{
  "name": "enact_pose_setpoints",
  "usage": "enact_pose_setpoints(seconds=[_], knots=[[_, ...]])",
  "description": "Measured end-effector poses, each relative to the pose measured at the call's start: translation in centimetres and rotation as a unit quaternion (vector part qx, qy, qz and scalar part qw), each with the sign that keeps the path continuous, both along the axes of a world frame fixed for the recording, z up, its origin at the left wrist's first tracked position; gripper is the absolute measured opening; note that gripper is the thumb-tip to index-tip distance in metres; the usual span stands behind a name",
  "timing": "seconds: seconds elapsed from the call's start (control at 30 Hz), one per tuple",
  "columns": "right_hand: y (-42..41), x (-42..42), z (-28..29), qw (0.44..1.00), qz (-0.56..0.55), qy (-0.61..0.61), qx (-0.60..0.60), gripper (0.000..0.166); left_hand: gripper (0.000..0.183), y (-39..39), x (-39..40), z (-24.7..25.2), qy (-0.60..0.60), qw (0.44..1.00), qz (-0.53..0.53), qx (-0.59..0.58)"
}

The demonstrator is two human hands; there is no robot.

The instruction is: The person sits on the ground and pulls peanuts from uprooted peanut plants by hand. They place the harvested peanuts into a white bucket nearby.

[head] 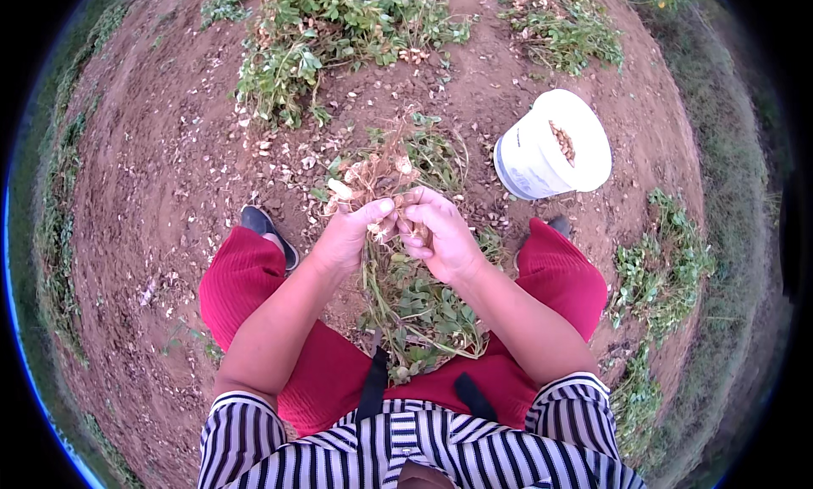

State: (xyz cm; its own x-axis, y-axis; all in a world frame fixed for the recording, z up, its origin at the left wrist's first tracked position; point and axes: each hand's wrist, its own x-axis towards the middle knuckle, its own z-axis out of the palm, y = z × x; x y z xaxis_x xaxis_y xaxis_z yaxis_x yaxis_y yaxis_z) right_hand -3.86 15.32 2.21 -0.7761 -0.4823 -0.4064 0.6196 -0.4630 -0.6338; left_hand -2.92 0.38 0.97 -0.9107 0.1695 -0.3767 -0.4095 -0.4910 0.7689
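Observation:
My left hand (351, 231) grips a peanut plant (381, 165) just below its roots, thumb across the stems. Pale pods, one of them a whitish peanut pod (340, 188), hang among the tangled brown roots above my fingers. The plant's leafy stems (432, 305) trail down between my knees. Against the left one, my right hand (441, 233) has its fingers curled in at the roots, around what looks like a pod; the fingers partly hide it.
A white plastic bucket (517, 152) with peanut pods (562, 145) inside stands tilted in view at right front. Heaps of pulled peanut plants (343, 25) lie ahead, with another plant heap (565, 28) beyond the bucket. More plants (660, 260) lie at right on reddish soil (146, 190).

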Motion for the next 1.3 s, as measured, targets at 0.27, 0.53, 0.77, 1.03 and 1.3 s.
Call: enact_pose_setpoints(seconds=[0.27, 0.53, 0.77, 1.03, 1.3], knots=[[-1.0, 0.8, 0.1, 0.989, 0.019, 0.126, 0.075, 0.012, 0.02, -1.1, 0.0, -0.4, -0.033, 0.999, -0.025, 0.023], [-1.9, 1.4, 0.4, 0.996, -0.088, 0.026, 0.012, 0.006, 0.023, -0.5, 0.4, -0.5, -0.045, 0.998, -0.009, 0.053], [0.4, -0.7, -1.2, 0.975, -0.164, -0.053, -0.139, 0.003, 0.029, -0.9, 0.1, -1.5, 0.056, 0.989, -0.056, 0.129], [0.6, -1.1, 2.2, 0.997, -0.039, 0.062, 0.024, 0.024, 0.055, -1.0, 0.8, -0.5, 0.101, 0.994, -0.047, 0.024], [0.2, -0.5, 1.2, 0.93, -0.104, 0.251, 0.248, 0.019, 0.044, -1.1, 0.3, -0.8, -0.004, 0.998, -0.04, 0.044]])
